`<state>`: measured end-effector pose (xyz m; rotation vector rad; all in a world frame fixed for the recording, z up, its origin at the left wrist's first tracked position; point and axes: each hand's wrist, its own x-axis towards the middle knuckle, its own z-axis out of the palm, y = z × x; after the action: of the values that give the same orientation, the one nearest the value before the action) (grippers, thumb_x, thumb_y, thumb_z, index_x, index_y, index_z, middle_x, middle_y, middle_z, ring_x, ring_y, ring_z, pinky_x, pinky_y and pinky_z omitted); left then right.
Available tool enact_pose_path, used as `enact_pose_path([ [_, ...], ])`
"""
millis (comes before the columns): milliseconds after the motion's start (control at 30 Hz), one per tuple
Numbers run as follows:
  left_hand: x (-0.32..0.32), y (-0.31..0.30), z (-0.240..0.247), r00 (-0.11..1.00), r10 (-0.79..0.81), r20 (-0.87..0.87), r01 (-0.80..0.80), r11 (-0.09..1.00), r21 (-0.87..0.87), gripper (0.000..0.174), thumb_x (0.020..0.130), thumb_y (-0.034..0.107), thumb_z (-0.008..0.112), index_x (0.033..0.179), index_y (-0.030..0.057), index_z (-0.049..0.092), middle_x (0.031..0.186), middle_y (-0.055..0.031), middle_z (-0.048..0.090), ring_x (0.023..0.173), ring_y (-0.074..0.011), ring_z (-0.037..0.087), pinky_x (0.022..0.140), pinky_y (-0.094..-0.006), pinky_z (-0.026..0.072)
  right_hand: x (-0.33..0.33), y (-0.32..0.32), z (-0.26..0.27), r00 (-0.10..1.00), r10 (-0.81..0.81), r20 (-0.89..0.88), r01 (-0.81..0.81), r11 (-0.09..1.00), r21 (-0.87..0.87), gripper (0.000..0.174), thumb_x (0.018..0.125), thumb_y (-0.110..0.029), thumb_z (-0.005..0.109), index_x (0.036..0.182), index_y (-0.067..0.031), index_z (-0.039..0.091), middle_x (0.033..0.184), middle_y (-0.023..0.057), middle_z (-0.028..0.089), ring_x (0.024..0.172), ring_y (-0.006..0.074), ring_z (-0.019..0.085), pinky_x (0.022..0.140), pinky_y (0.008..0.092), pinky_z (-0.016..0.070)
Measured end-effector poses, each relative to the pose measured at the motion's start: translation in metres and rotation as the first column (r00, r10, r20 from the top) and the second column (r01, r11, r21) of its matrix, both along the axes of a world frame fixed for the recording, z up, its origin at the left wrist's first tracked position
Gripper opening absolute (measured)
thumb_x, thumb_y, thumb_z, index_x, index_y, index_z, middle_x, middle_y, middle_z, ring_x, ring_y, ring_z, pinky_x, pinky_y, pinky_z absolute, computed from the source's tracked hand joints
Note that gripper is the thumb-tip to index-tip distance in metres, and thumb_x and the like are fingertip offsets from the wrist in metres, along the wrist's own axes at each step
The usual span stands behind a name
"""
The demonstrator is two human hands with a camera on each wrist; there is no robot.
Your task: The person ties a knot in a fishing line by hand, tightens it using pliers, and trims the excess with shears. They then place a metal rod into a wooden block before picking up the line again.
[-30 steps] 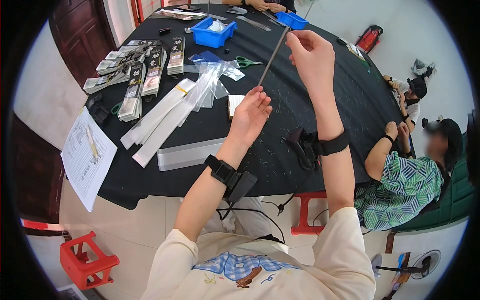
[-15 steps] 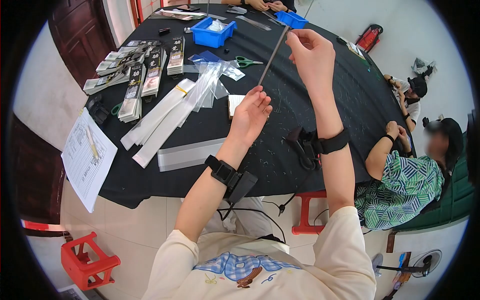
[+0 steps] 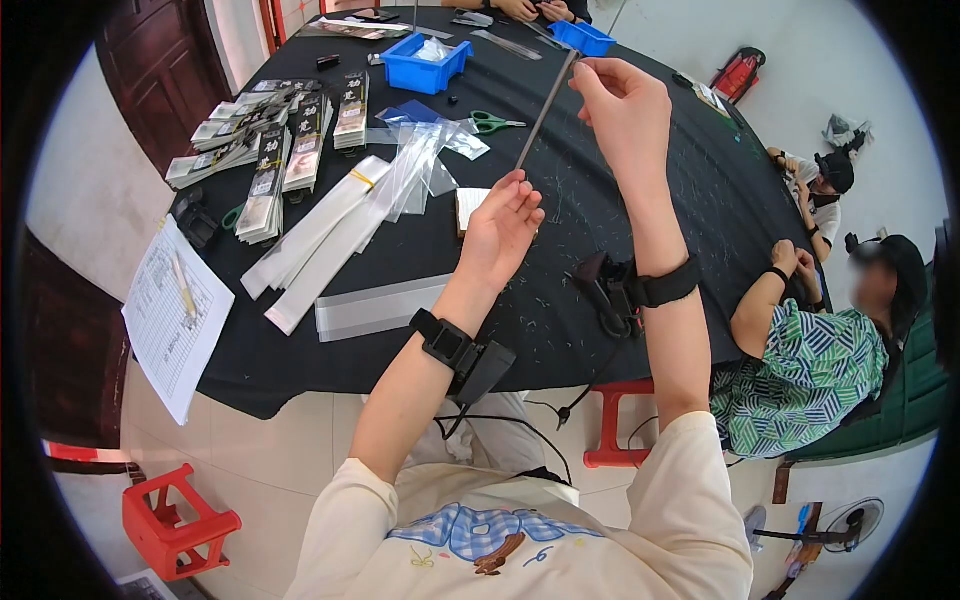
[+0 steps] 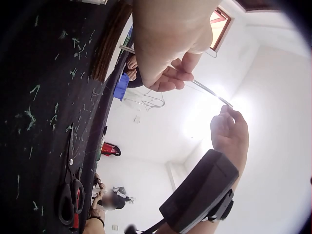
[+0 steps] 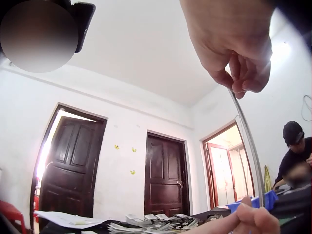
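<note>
A thin, straight grey rod slants up between my two hands, above the black-covered table. My left hand pinches its lower end at the fingertips, palm turned up. At the upper end, the thumb and fingers of my right hand pinch it. The right wrist view shows the rod running down from the right hand to the left fingertips. In the left wrist view it shines against the light. A pale block lies beside the left hand, partly hidden by it.
Clear plastic sleeves, printed packets and green-handled scissors lie at left and centre. Black-handled scissors lie among green scraps. Blue bins stand at the back. A sheet of paper overhangs the left edge. Other people sit around.
</note>
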<state>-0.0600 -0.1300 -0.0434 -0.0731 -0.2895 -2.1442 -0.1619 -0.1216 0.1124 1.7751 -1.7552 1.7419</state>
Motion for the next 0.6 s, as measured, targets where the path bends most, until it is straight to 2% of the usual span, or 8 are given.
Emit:
enact_pose_path([
  [600, -0.0006, -0.0014, -0.0012, 1.000, -0.013, -0.021, 0.013, 1.000, 0.009, 0.016, 0.087, 0.008, 0.054, 0.102, 0.0049, 0.051, 0.085, -0.0051, 0.055, 0.085, -0.0181, 0.054, 0.073, -0.0290, 0.0448, 0.0002, 0.0011, 0.0010, 1.000, -0.002, 0.004, 0.002, 1.000, -0.014, 0.021, 0.073, -0.017, 0.062, 0.082, 0.0006, 0.068, 0.070, 0.0100, 0.067, 0.063, 0.0144, 0.063, 0.060, 0.0248, 0.0474],
])
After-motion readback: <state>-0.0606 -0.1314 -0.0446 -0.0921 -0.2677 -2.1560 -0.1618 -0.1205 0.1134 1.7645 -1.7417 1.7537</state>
